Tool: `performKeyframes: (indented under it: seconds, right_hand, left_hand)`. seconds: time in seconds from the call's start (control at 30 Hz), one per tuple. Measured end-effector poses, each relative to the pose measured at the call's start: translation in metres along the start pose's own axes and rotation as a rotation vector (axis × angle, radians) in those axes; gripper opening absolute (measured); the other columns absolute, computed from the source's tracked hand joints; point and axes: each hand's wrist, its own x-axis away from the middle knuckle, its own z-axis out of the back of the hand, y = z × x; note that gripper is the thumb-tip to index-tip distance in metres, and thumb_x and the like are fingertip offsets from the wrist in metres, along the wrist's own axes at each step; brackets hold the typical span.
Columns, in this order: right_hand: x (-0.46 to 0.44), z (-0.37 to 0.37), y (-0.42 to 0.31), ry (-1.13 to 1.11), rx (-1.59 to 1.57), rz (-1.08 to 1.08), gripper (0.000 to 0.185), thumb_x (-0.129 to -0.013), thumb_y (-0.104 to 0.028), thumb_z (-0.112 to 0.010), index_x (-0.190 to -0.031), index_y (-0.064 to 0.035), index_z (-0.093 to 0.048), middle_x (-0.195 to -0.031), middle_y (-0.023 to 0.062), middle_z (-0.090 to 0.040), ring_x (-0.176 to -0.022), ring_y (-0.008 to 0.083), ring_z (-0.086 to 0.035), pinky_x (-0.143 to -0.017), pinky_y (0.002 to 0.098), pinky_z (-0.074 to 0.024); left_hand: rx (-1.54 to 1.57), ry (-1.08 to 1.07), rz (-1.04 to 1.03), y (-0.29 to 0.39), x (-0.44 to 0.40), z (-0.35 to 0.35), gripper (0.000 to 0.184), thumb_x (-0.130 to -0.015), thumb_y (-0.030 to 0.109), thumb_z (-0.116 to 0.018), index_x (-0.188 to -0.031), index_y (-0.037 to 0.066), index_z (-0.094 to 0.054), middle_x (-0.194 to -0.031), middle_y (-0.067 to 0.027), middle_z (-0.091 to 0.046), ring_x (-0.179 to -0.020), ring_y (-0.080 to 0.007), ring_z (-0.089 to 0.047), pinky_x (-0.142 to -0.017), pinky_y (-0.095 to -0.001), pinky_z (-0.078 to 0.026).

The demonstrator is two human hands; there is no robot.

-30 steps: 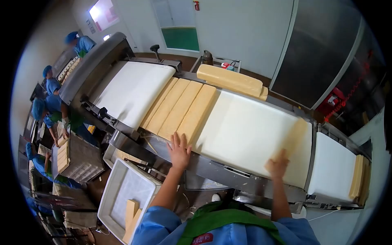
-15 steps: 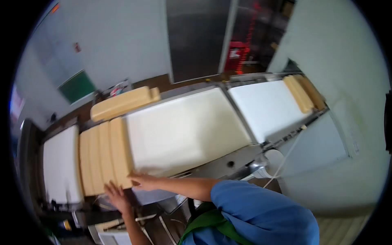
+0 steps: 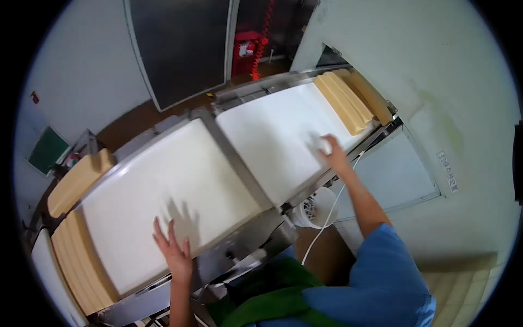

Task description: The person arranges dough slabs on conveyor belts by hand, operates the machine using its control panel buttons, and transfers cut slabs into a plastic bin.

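My left hand point(image 3: 174, 252) is raised with fingers spread over the near edge of the cream-coloured conveyor belt point(image 3: 163, 196), holding nothing. My right hand point(image 3: 335, 156) is over the white belt point(image 3: 272, 136) to the right, slightly blurred, fingers apart and nothing visible in them. Nearest to it, at that belt's far right end, several long smooth pale-yellow slabs point(image 3: 346, 103) lie side by side. More such slabs point(image 3: 81, 261) are lined up at the left end of the cream belt. Another yellow slab point(image 3: 79, 182) rests beyond the belt's far left edge.
A metal strip point(image 3: 239, 161) separates the two belts. Below the right belt stands a white bucket point(image 3: 318, 210) with small items inside, and a white cord point(image 3: 327, 218) hangs past it. A pale wall point(image 3: 436, 98) borders the right end, with an opening beside the slabs.
Both hands have left the slabs at the left end. My right hand has moved far right over the white belt, the left rightward over the cream belt. The view has turned right.
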Motion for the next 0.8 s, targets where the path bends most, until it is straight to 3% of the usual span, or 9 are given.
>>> performKeyframes:
  seconds: [0.07,0.23,0.3,0.43,0.5,0.57,0.63,0.7,0.8]
  right_hand:
    - [-0.031,0.048,0.088,0.030,0.084,-0.191,0.052,-0.077,-0.018,-0.071,-0.123,-0.0078,-0.050,-0.127,0.0160,-0.049,-0.119,0.0329,-0.046,-0.100,0.0381,-0.0375]
    - [-0.111,0.112,0.295,0.109,0.510,-0.161,0.063,-0.075,-0.021,-0.071,-0.129,-0.0070,-0.044,-0.126,0.0229,-0.048,-0.116,0.0389,-0.046,-0.098,0.0422,-0.0378]
    - [-0.142,0.123,0.345,0.197,0.556,-0.334,0.075,-0.073,-0.036,-0.072,-0.135,-0.0085,-0.038,-0.136,0.0218,-0.040,-0.126,0.0408,-0.036,-0.104,0.0425,-0.0335]
    - [-0.191,0.127,0.371,0.165,0.768,-0.519,0.086,-0.071,-0.045,-0.069,-0.139,-0.0090,-0.031,-0.141,0.0211,-0.034,-0.130,0.0390,-0.033,-0.105,0.0425,-0.0329]
    - [-0.207,0.133,0.383,0.009,0.486,-0.642,0.088,-0.070,-0.045,-0.070,-0.140,-0.0103,-0.030,-0.135,0.0195,-0.042,-0.125,0.0369,-0.040,-0.102,0.0426,-0.0364]
    - [-0.211,0.131,0.376,0.024,0.617,-0.646,0.084,-0.068,-0.041,-0.073,-0.137,-0.0107,-0.037,-0.120,0.0174,-0.053,-0.115,0.0321,-0.050,-0.097,0.0389,-0.0410]
    - [-0.210,0.135,0.370,-0.003,0.113,-0.664,0.076,-0.066,-0.037,-0.075,-0.131,-0.0110,-0.046,-0.107,0.0156,-0.056,-0.105,0.0279,-0.054,-0.093,0.0353,-0.0424]
    - [-0.198,0.122,0.326,0.039,0.252,-0.454,0.069,-0.070,-0.035,-0.076,-0.128,-0.0076,-0.050,-0.106,0.0148,-0.056,-0.106,0.0246,-0.053,-0.092,0.0315,-0.0418]
    - [-0.189,0.090,0.283,0.029,0.001,-0.141,0.066,-0.078,-0.038,-0.071,-0.129,-0.0026,-0.047,-0.112,0.0145,-0.055,-0.105,0.0235,-0.053,-0.092,0.0317,-0.0413]
  left_hand:
    - [0.049,-0.097,-0.053,0.057,-0.035,-0.050,0.055,-0.079,0.008,-0.061,-0.131,0.005,-0.042,-0.147,-0.0235,-0.017,-0.135,-0.0402,-0.022,-0.109,-0.0561,-0.016]
    - [0.239,-0.343,-0.297,0.174,-0.120,-0.180,0.051,-0.078,0.005,-0.063,-0.125,0.002,-0.045,-0.146,-0.0222,-0.021,-0.133,-0.0399,-0.025,-0.109,-0.0519,-0.019]
    - [0.210,-0.375,-0.333,0.209,-0.148,-0.226,0.054,-0.077,0.006,-0.065,-0.126,0.002,-0.044,-0.146,-0.0208,-0.023,-0.134,-0.0390,-0.024,-0.110,-0.0513,-0.019]
    - [0.061,-0.389,-0.289,0.244,-0.181,-0.287,0.058,-0.076,0.007,-0.066,-0.128,0.003,-0.043,-0.147,-0.0189,-0.023,-0.135,-0.0377,-0.023,-0.110,-0.0509,-0.017]
    - [-0.076,-0.421,-0.264,0.251,-0.190,-0.287,0.062,-0.074,0.006,-0.067,-0.130,0.004,-0.041,-0.147,-0.0171,-0.024,-0.136,-0.0368,-0.022,-0.111,-0.0508,-0.016]
    - [-0.074,-0.431,-0.261,0.254,-0.195,-0.291,0.066,-0.071,0.006,-0.068,-0.131,0.005,-0.041,-0.146,-0.0170,-0.025,-0.136,-0.0364,-0.022,-0.111,-0.0512,-0.017]
    - [-0.142,-0.441,-0.236,0.253,-0.197,-0.289,0.069,-0.069,0.004,-0.068,-0.132,0.006,-0.039,-0.146,-0.0171,-0.025,-0.136,-0.0370,-0.022,-0.111,-0.0519,-0.017]
    - [-0.192,-0.463,-0.259,0.249,-0.197,-0.287,0.067,-0.070,0.013,-0.068,-0.131,0.005,-0.041,-0.145,-0.0198,-0.025,-0.135,-0.0388,-0.023,-0.109,-0.0541,-0.019]
    - [-0.228,-0.476,-0.266,0.242,-0.196,-0.285,0.071,-0.069,0.015,-0.066,-0.134,0.006,-0.037,-0.145,-0.0201,-0.025,-0.134,-0.0406,-0.023,-0.109,-0.0556,-0.019]
